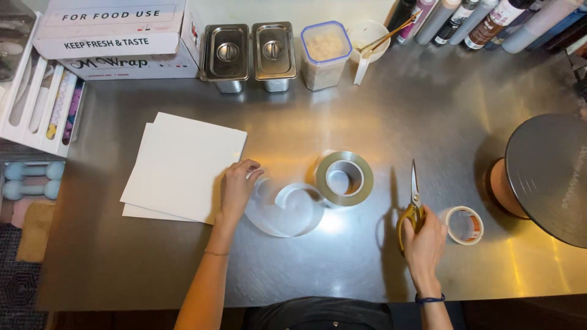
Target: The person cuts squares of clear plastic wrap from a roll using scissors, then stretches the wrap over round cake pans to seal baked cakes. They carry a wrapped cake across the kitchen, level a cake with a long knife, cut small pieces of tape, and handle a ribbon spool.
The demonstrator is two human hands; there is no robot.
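My left hand (236,187) pinches the free end of a clear plastic strip (286,211) that curls across the steel table (183,269) from a roll (344,178) standing in the middle. My right hand (423,242) grips the yellow handles of a pair of scissors (414,197), blades closed and pointing away from me, just right of the roll. A small roll of tape (464,225) lies beside my right hand.
Two white square boards (181,165) lie left of my left hand. At the back stand two lidded steel tins (249,54), a plastic tub (324,54), a cup of brushes (367,38), bottles (483,18) and wrap boxes (116,36). A dark turntable (547,174) stands at right.
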